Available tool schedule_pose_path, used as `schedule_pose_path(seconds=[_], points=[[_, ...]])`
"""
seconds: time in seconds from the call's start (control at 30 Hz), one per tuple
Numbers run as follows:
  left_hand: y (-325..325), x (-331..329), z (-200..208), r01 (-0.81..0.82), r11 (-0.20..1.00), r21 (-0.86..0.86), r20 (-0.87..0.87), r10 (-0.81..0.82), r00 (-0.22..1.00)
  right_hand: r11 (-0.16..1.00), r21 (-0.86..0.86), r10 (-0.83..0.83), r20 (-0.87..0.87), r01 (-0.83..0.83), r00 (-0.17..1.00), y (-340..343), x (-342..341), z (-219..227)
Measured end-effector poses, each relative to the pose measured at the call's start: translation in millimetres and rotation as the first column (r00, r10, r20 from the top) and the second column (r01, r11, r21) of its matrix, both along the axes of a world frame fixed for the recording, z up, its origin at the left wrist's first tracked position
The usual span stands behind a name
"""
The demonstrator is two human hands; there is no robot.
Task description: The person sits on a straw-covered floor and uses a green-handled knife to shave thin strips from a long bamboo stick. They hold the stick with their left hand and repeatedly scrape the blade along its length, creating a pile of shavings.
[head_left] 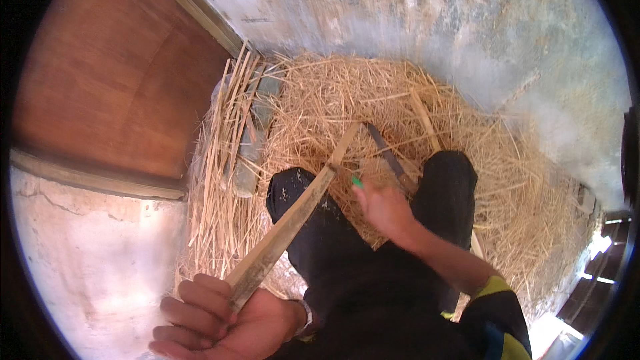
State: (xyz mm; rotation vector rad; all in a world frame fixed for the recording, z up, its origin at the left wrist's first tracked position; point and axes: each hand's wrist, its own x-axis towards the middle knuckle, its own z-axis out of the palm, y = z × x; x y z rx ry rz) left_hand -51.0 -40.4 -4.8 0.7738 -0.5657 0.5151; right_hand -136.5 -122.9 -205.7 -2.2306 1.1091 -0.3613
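Observation:
My left hand, at the lower left, is closed round the near end of a long bamboo strip. The strip slants away to the upper right, past my left knee, and has a dark node partway along. My right hand is closed between my knees, with something bright green at a fingertip. From it a dark knife blade reaches forward and left, its tip close to the strip's far end. Whether blade and strip touch, I cannot tell. My fingers hide the knife's handle.
Thin shavings cover the floor around my dark-trousered legs. Long thin strips lie piled at the left beside a greyish-green block. Another bamboo piece lies ahead of my right knee. A stained wall and a brown wooden panel enclose the spot.

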Motion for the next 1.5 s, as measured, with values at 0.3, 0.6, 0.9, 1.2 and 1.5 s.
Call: schedule_pose_path(seconds=[0.3,0.6,0.9,1.2,1.5], points=[[0,-12,-5,0.172,0.985,0.004,-0.007,-0.172,0.985,0.986,-0.165,0.040,0.045,-0.032,0.998,-29,-13,-33],[25,6,-13,0.166,0.979,0.117,0.130,-0.181,0.975,0.953,0.151,0.181,0.405,-0.261,0.896,22,-7,78],[36,54,-12,0.735,0.371,0.567,0.383,-0.909,0.163,0.944,0.090,0.268,0.349,-0.317,0.898,47,-24,97],[36,46,-7,0.752,0.327,0.572,0.302,-0.937,0.178,0.979,-0.018,0.204,0.178,-0.204,0.963,39,-25,74],[32,47,-8,0.793,0.286,0.538,0.316,-0.941,0.125,0.987,0.075,0.142,-0.002,-0.142,0.990,25,-21,60]])
